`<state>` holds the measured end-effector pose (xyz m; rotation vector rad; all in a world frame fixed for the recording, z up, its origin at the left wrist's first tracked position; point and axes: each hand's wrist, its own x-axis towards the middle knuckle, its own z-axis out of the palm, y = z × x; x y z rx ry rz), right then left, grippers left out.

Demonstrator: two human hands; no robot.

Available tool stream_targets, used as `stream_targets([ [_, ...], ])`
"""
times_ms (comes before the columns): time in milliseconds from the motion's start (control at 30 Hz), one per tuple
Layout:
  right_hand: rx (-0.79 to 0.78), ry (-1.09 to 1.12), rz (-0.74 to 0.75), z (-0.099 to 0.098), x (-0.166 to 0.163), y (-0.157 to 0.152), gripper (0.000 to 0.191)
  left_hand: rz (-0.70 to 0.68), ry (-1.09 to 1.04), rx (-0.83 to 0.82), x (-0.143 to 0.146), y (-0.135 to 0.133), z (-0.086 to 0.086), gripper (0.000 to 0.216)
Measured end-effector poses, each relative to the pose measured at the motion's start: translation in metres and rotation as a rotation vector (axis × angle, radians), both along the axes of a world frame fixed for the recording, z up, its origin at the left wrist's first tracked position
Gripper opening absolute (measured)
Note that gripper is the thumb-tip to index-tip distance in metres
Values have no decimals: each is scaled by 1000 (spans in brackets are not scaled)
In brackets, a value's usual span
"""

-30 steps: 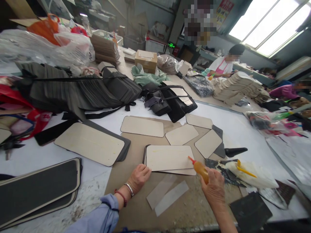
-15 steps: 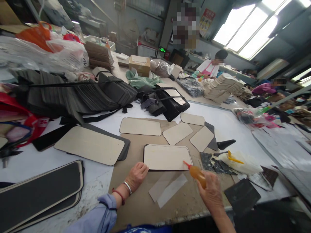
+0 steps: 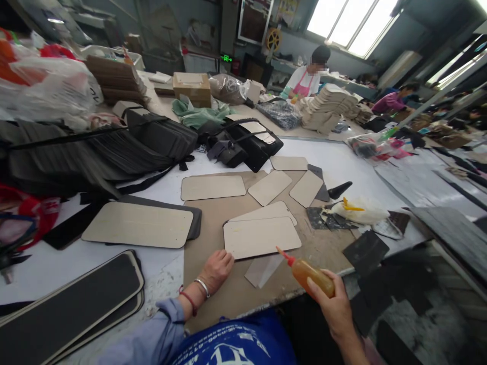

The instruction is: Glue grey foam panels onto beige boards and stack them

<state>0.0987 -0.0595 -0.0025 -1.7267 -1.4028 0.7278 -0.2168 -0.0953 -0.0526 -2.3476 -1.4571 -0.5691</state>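
A squeeze bottle (image 3: 310, 276) of amber liquid, with a red nozzle, is gripped in my right hand (image 3: 335, 299). Its nozzle tip points up and left, near the lower right edge of a beige rounded panel (image 3: 262, 237). My left hand (image 3: 216, 271) has its fingers closed on that panel's lower left corner. Beneath the panel, another beige panel (image 3: 279, 210) sticks out at the far side. Two translucent strips (image 3: 264, 270) lie just in front, partly covered by the panel. What my left fingertips do under the edge is hidden.
Several beige panels (image 3: 213, 187) lie beyond. To the left are a larger beige panel (image 3: 137, 224) and dark panels with pale edges (image 3: 76, 309). Stacked dark sheets (image 3: 152, 137) stand behind. At right are a white bag (image 3: 361, 210) with a yellow tool and a black-handled tool (image 3: 340, 189).
The top beige panel has turned and shifted, uncovering more of the one below. My right hand has drawn the bottle slightly back and lower. The head view has swung right.
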Motion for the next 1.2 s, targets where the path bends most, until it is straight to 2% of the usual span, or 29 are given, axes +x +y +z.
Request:
stream_targets([
  [133,230,-204,183,-26,-12,10,40,-30,25,64,8,4,0,16],
  [267,383,-351,309,-37,0,36,33,-43,60,66,11,3,4,20],
  [333,409,-384,301,-36,18,45,34,-24,77,54,12,3,9,20],
  [400,370,-349,225,-34,37,51,40,7,90,30,14,4,15,20],
  [500,154,-104,23,-32,62,59,51,93,64,1,20,7,26,19],
  [600,-68,452,-175,-33,78,71,55,176,23,12,29,12,33,19],
  [667,-147,756,-213,-34,86,80,54,183,41,17,35,14,35,19],
  [700,-160,812,-204,-35,89,84,53,178,63,9,37,14,35,20],
  [767,-115,713,-147,-37,92,89,54,160,116,-16,42,14,35,21],
  [833,-12,438,-46,-39,89,93,55,155,163,-33,46,14,34,21],
  [933,187,86,160,-44,73,98,47,168,196,-29,50,13,33,21],
  [1033,396,-55,324,-45,59,107,35,188,201,-31,53,13,34,22],
  [1100,477,-117,330,-44,61,117,32,217,201,-40,54,12,34,23],
  [1133,488,-129,285,-42,67,123,34,239,193,-47,54,12,34,23],
  [1200,413,-54,118,-41,83,135,43,302,147,-69,55,11,36,22],
])
